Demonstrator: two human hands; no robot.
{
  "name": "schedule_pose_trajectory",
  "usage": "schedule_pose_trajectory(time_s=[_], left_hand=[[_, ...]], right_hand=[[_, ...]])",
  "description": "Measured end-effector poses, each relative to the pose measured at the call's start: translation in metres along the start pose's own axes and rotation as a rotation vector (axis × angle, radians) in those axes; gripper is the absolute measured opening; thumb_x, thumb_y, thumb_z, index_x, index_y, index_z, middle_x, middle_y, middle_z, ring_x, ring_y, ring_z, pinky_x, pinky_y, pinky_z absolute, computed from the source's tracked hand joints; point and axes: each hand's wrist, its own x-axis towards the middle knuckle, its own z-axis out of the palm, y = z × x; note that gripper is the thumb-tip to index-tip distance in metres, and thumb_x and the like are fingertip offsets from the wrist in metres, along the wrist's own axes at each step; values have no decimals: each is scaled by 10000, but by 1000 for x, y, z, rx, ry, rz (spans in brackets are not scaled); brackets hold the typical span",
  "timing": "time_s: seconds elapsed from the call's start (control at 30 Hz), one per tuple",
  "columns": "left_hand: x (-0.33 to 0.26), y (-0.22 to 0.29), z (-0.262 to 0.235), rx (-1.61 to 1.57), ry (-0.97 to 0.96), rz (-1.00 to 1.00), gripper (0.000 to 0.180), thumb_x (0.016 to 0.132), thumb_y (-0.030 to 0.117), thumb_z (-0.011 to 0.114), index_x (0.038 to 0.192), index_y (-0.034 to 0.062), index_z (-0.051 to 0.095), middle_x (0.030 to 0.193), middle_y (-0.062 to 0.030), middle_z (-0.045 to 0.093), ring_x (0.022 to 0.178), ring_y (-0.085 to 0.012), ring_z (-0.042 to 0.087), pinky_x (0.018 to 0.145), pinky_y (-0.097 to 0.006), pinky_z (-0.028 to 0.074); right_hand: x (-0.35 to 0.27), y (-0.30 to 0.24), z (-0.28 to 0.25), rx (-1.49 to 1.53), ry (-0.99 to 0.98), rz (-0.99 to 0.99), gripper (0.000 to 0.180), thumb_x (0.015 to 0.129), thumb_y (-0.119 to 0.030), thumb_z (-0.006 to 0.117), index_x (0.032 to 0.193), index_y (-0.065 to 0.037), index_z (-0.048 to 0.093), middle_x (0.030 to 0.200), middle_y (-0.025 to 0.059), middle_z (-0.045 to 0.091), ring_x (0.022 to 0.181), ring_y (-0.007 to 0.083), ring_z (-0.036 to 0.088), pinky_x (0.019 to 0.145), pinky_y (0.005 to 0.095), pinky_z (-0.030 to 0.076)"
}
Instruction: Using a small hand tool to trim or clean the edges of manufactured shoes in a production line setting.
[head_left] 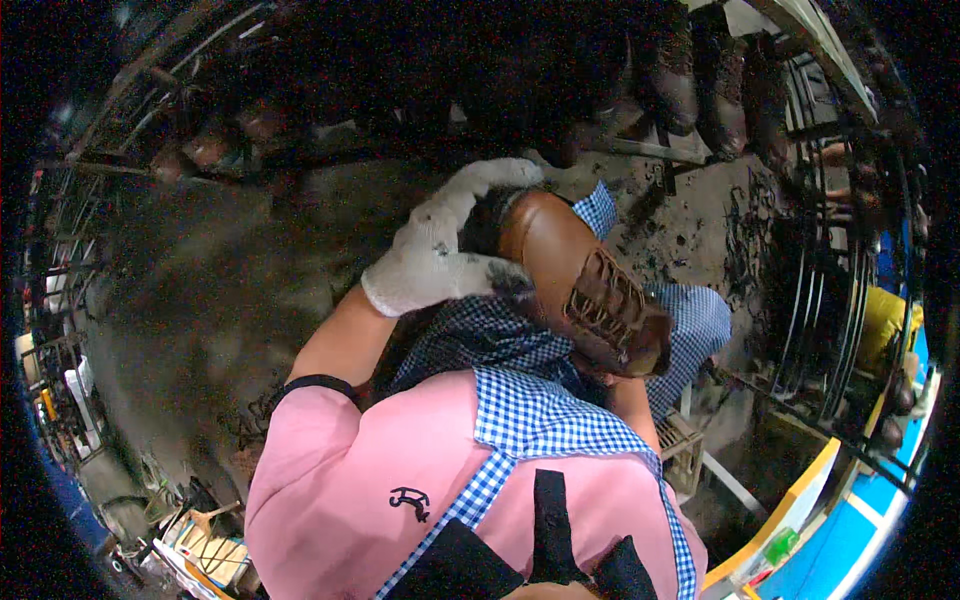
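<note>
A brown leather lace-up boot (556, 250) lies tilted above my lap, its rounded toe toward the upper left and its laced, darker collar toward the lower right. My left hand (435, 245), in a whitish knitted glove with dark stains on the thumb, curves around the toe end. Its fingers reach over the far side and the thumb lies along the near side. Something dark fills the space between palm and toe; I cannot make out whether it is the sole or a separate thing. My right forearm (635, 408) runs up to the boot's collar, which hides most of my right hand.
More dark brown boots (722, 100) stand along a rack at the far side, mostly in shadow. Metal rods of a rack (815, 290) rise on the right, near a yellow bag (885, 330). A blue-and-white checked apron (560, 415) covers my lap. Dark scraps (745, 235) litter the floor.
</note>
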Motion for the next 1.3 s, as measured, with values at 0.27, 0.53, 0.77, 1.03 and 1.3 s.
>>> schedule_pose_trajectory(time_s=[0.27,0.53,0.77,1.03,1.3], left_hand=[[-4,-90,0,-191,277,-143,406,789,108,608,1164,47,464,1138,-96,512,1075,-181,488,929,-317,421],[-64,-83,-23,915,96,-300,551,801,-47,410,1315,150,392,1290,-157,419,1167,-330,426,994,-352,364],[-111,-35,-5,580,-345,-456,514,739,-17,448,1244,69,478,1312,-255,372,1239,-395,329,1068,-398,230],[-105,-174,-114,579,338,-1115,565,770,92,506,1315,46,363,1221,-198,491,1203,-351,394,1014,-410,308],[-84,-377,-243,988,-323,-1427,382,920,313,354,1030,82,639,1264,-122,481,1029,-215,549,961,-392,361]], right_hand=[[-5,0,12,1472,-390,852,592,802,-497,492,1290,-180,384,919,252,531,396,114,418,397,278,394],[32,-26,44,1305,-496,761,666,827,-575,426,1316,-131,339,1064,264,495,463,142,472,368,188,376],[78,-48,129,-152,-330,267,712,832,-387,590,1364,-35,273,1161,170,533,1063,199,508,918,283,380],[80,-62,124,-185,-542,213,636,835,-289,611,1336,-39,310,897,101,612,787,143,561,713,264,441],[71,-47,109,-217,-424,211,418,868,-185,576,1224,-9,447,832,30,614,733,80,538,641,211,409]])
